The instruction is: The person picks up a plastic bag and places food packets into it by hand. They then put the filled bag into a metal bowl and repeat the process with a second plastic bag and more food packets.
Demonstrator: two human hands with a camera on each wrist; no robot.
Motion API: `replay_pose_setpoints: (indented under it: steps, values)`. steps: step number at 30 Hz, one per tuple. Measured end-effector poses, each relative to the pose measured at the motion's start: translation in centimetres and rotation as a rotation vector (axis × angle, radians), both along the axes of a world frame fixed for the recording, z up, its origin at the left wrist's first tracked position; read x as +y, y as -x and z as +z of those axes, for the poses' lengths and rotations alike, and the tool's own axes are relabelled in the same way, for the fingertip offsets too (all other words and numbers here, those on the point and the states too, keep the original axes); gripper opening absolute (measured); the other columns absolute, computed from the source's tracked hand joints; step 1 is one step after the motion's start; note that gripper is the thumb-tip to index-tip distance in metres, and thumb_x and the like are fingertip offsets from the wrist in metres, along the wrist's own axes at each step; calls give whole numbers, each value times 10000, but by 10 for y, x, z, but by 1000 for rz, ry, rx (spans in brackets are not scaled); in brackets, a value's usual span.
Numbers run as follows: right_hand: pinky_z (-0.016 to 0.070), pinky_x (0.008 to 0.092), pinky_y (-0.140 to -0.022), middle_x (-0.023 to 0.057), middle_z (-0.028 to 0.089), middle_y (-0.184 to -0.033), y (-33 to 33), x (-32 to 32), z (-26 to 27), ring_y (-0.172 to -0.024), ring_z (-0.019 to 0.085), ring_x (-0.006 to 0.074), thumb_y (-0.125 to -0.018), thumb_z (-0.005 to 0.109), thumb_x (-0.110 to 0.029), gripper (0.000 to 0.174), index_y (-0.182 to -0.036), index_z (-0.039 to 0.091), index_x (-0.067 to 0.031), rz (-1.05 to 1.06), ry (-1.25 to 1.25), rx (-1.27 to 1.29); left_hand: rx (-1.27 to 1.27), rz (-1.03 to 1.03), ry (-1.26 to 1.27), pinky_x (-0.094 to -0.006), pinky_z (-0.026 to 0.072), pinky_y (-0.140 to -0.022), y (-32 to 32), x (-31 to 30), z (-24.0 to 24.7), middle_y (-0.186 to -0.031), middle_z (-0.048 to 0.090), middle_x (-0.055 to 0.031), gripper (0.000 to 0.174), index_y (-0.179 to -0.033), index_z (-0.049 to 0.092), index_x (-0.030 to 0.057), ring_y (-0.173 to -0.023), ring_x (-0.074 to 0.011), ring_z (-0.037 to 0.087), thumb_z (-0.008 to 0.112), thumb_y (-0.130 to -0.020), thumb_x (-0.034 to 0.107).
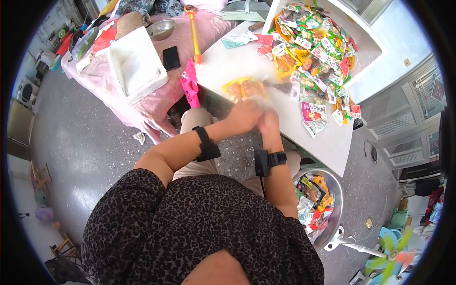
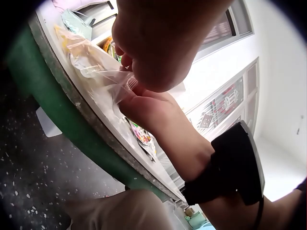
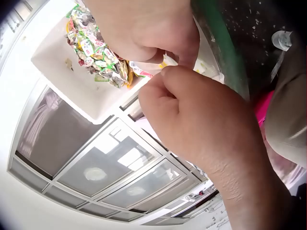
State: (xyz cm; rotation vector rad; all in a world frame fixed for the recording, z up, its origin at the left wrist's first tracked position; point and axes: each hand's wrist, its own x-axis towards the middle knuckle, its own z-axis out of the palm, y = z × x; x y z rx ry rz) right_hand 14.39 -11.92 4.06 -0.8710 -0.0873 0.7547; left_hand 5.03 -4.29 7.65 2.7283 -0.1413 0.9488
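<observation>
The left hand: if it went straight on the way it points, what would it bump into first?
Probably the right hand, close beside the left hand, though depth is hard to judge; the clear plastic bag they pinch is also very near.

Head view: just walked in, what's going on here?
A person at a white table is working on a clear and yellow bag. The left grip and right grip are close together, pinching its near end; whether it is open is hidden. Colourful packets fill a white box and spill onto the table. A metal basin by the person's right side holds more packets.
</observation>
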Motion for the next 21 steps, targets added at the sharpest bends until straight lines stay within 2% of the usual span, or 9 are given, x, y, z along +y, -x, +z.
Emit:
replay_pose_setpoints:
  steps: [2, 5, 8, 11, 14, 17, 20, 21]
  values:
    - [452, 320, -634, 80, 492, -769, 2, -1, -1, -720, 517, 200, -717, 333, 53, 183, -830, 460, -14, 18, 65, -103, -11, -7, 11, -369, 387, -605, 3, 0, 1, -722, 502, -70, 59, -649, 502, 64, -710, -263, 485, 494, -637, 121]
    - [436, 288, -556, 62, 487, -724, -10, 2, -17, -663, 503, 164, -723, 358, 48, 125, -726, 446, -41, 8, -12, -25, -84, -66, 24, -361, 382, -609, 3, 0, 0, -731, 497, -66, 55, -654, 489, 65, -713, -262, 480, 498, -631, 115]
    - [422, 285, -521, 50, 477, -691, 13, 4, 30, -630, 492, 154, -737, 396, 24, 97, -680, 427, -49, -80, 26, -18, -161, -127, 18, -357, 379, -609, 0, 2, 2, -744, 496, -63, 60, -656, 478, 67, -712, -257, 480, 504, -624, 111]
    - [421, 281, -523, 54, 471, -675, 1, 9, 19, -622, 489, 154, -749, 429, -1, 66, -697, 423, -41, -37, 46, -128, -95, -187, 11, -362, 382, -603, 2, 4, 8, -738, 500, -66, 56, -652, 478, 69, -703, -258, 481, 504, -626, 112]
    - [427, 280, -523, 61, 482, -691, 7, 6, 23, -623, 496, 159, -750, 435, -8, 33, -726, 433, -29, -18, -1, -185, -28, -152, 26, -364, 384, -600, 0, 6, 3, -723, 501, -69, 56, -648, 474, 72, -694, -261, 483, 506, -629, 114]
    - [429, 270, -528, 57, 491, -702, 18, -4, 43, -626, 501, 156, -748, 438, -11, 32, -761, 457, -33, 26, 25, -45, -50, -113, 77, -362, 386, -596, 2, 5, 0, -696, 499, -72, 54, -640, 471, 74, -675, -268, 480, 509, -633, 111]
    - [434, 280, -547, 62, 501, -733, 9, -27, 24, -633, 506, 165, -740, 467, -39, 88, -827, 473, -33, 120, 55, -123, 25, -60, 90, -371, 384, -640, 3, 5, -11, -761, 504, -75, 149, -737, 523, 80, -743, -266, 486, 560, -603, 133]
    - [435, 285, -560, 70, 507, -741, 9, -32, 22, -636, 510, 173, -739, 474, -51, 110, -846, 477, -26, 58, 149, -132, 1, -45, 95, -382, 377, -677, 6, 1, -7, -811, 499, -84, 220, -791, 529, 87, -795, -269, 479, 579, -584, 141]
